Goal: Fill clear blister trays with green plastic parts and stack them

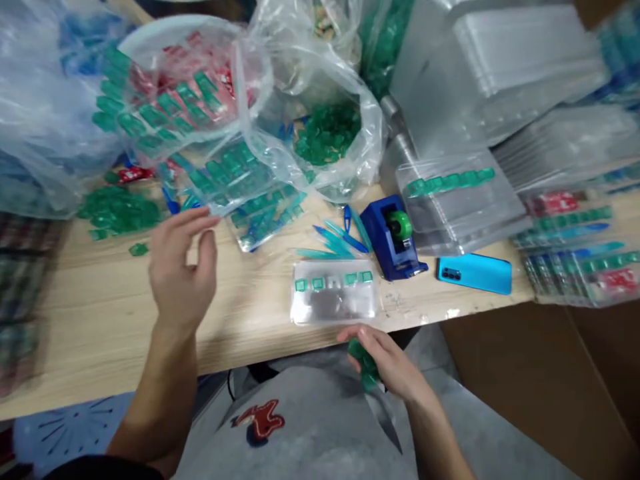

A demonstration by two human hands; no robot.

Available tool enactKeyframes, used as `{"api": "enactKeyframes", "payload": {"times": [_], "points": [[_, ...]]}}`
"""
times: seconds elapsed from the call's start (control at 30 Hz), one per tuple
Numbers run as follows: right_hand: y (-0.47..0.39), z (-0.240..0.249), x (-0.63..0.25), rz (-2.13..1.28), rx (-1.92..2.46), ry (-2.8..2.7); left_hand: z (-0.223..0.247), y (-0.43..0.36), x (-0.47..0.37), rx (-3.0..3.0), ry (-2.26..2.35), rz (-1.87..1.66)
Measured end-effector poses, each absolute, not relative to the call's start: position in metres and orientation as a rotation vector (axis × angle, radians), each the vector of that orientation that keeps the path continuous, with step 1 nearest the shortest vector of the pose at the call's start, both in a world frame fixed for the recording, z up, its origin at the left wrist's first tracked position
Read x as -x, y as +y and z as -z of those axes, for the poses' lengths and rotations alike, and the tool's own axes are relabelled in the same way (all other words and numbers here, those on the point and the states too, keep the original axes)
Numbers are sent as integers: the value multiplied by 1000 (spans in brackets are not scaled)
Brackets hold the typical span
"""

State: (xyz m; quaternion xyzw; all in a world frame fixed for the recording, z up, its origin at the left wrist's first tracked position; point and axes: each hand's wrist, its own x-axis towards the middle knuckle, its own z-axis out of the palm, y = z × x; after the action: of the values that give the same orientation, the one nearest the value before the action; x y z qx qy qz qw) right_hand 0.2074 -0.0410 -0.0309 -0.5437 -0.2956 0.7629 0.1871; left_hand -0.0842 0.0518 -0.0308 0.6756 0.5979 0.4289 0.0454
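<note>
My left hand (184, 270) is raised over the left part of the wooden table, thumb and fingers apart, nothing between them. Near it lie a pile of green pieces (120, 212) and a single green piece (139, 249). My right hand (385, 360) is at the table's front edge, fingers curled round several green pieces (364, 363). Just beyond it a clear plastic tray (334, 307) lies flat, with green squares near its two ends and a gap in the middle.
Behind are a bowl of red packets (200, 73) and a clear bag of green pieces (327, 133). A blue tape dispenser (387, 243), a blue phone (474, 274) and stacked clear trays (465, 207) stand right. Blue and teal plastic sticks (340, 240) lie behind the tray.
</note>
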Motion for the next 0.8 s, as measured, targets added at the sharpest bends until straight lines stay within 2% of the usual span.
{"api": "enactKeyframes", "payload": {"times": [0.13,0.3,0.43,0.7,0.8], "points": [[-49,25,-218,-2280,1325,-785,25,34,44,-2031,1620,-1172],[-32,6,-197,-2076,1002,-347,2,9,9,-2027,1227,-889],[-13,-6,-178,-2020,958,-255,-19,-1,-9,-2193,1025,-724],[-12,-11,-174,-1943,951,-156,-34,1,-15,-2389,1021,-710],[-11,-12,-174,-1922,962,-251,-28,3,-15,-2232,1023,-764]]}}
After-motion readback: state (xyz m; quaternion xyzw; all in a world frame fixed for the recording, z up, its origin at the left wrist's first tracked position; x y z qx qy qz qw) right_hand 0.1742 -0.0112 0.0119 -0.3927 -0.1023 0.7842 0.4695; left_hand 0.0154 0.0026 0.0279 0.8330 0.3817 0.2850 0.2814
